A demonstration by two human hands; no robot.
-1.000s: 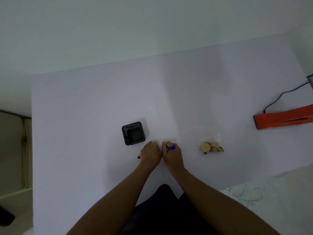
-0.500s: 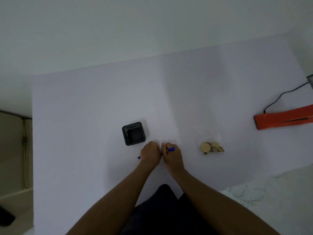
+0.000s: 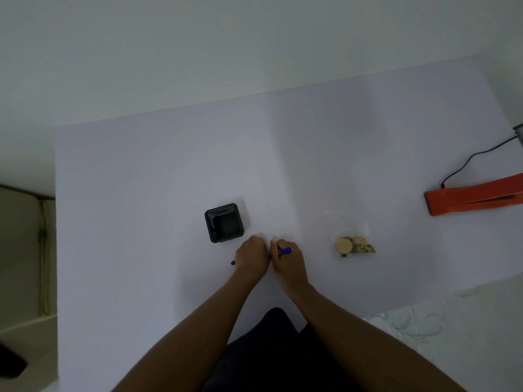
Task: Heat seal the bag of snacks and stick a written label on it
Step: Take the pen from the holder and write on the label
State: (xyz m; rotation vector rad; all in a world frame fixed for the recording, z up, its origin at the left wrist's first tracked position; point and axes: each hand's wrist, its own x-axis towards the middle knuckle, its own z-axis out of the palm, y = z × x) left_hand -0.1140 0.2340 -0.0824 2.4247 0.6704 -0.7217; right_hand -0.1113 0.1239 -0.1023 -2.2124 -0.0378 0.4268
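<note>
Hands side by side near the desk's front edge: left hand [image 3: 252,254] curled shut, a blue tip [image 3: 233,262] poking out at its outer side, probably a pen cap, though too small to tell; right hand [image 3: 287,263] with fingers [image 3: 278,246] pinched on a blue pen [image 3: 285,250], nib pointed down at something pale between the two hands. Label itself not made out against the white desk [image 3: 141,222]. Likely writing step; best done with the left hand pinning the label flat, short light strokes, wrist resting on the desk. Just beyond the left hand, a black square holder [image 3: 224,222], close enough to nudge. Off to the right, well apart, the clear bag of snacks [image 3: 353,244] lying flat, whether sealed not discernible. Farther right at the frame edge, the orange heat sealer [image 3: 475,198] with its black cord [image 3: 475,158]. Nothing between bag and sealer.
</note>
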